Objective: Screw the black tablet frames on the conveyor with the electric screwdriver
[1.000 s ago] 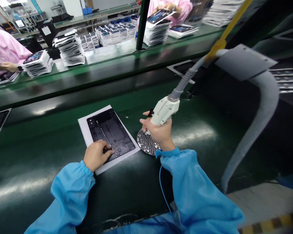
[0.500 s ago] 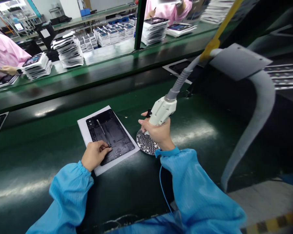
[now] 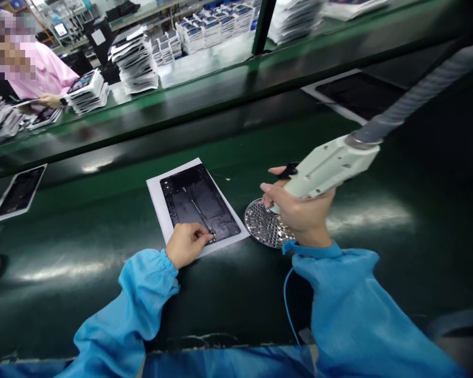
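My right hand [image 3: 303,210] is wrapped round the pale green body of an electric screwdriver [image 3: 333,165], tilted over a round metal screw tray [image 3: 262,223] covered in small holes. The screwdriver's black lever lies by my fingers; its tip is hidden. My left hand [image 3: 187,242] is closed in a pinch at the near edge of a black tablet housing [image 3: 211,199]. A tiny shiny part shows at the fingertips, too small to name. The housing lies on a sheet of white paper [image 3: 155,197], with a thin pale strip running down its middle.
A grey corrugated hose [image 3: 437,86] runs from the screwdriver to the upper right. More tablet parts on white paper lie at the left [image 3: 19,191] and far right [image 3: 362,94]. Beyond the green bench ledge stand paper stacks [image 3: 134,63]. A person in pink [image 3: 47,65] sits there.
The view has shifted, so the housing and tray appear further right. My right hand has brought the screwdriver over to a flatter tilt, its hose end swung right. My left hand stays pinched at the housing.
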Motion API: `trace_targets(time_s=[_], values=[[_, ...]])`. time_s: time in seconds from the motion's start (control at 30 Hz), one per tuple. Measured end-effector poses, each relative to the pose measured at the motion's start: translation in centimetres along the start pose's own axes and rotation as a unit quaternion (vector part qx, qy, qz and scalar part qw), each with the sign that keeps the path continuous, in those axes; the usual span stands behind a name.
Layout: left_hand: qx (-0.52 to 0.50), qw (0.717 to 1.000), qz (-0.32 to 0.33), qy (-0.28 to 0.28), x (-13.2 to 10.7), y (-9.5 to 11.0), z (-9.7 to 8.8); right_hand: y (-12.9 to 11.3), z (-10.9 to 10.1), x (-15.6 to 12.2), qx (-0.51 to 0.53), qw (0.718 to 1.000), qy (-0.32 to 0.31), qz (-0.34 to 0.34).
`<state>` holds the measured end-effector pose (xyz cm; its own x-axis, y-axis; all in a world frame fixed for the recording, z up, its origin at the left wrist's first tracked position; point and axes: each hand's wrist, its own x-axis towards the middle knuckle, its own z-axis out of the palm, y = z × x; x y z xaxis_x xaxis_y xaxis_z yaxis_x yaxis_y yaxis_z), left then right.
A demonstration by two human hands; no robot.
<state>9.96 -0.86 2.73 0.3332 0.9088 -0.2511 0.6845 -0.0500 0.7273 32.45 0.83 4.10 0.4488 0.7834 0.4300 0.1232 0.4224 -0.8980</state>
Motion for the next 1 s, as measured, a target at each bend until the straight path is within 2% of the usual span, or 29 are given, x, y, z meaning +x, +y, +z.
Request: trace_targets(time_s=[0.2, 0.4, 0.53, 0.6, 0.73, 0.8, 0.87, 1.0], values=[[0.103, 0.994, 0.043, 0.004, -0.1, 0.1, -0.4, -0.2, 0.0, 0.0, 0.001, 1.0, -0.004, -0.005], [0.167, 0.986, 0.004, 0.03, -0.2, 0.3, 0.2, -0.4, 0.0, -0.1, -0.002, 1.0, -0.01, -0.02], [0.213, 0.977, -0.001, 0.02, -0.4, 0.9, 0.7, -0.6, -0.1, -0.2, -0.001, 1.0, -0.011, -0.021], [0.248, 0.968, 0.027, -0.005, -0.6, 1.2, 0.3, -0.7, -0.1, -0.3, 0.002, 1.0, -0.007, -0.019], [0.303, 0.936, 0.142, -0.11, -0.9, 1.1, -0.9, -1.5, -0.1, -0.7, 0.022, 1.0, -0.005, -0.018], [0.319, 0.923, 0.176, -0.122, -0.9, 0.7, -0.9, -2.1, 0.3, -1.2, 0.035, 0.999, -0.006, -0.01], [0.33, 0.918, 0.2, -0.089, -0.8, 0.3, -0.3, -2.6, 1.1, -1.7, 0.049, 0.998, -0.023, 0.012], [0.322, 0.916, 0.238, 0.028, -0.4, -0.6, 1.4, -2.7, 3.5, -3.1, 0.044, 0.995, -0.073, 0.05]])
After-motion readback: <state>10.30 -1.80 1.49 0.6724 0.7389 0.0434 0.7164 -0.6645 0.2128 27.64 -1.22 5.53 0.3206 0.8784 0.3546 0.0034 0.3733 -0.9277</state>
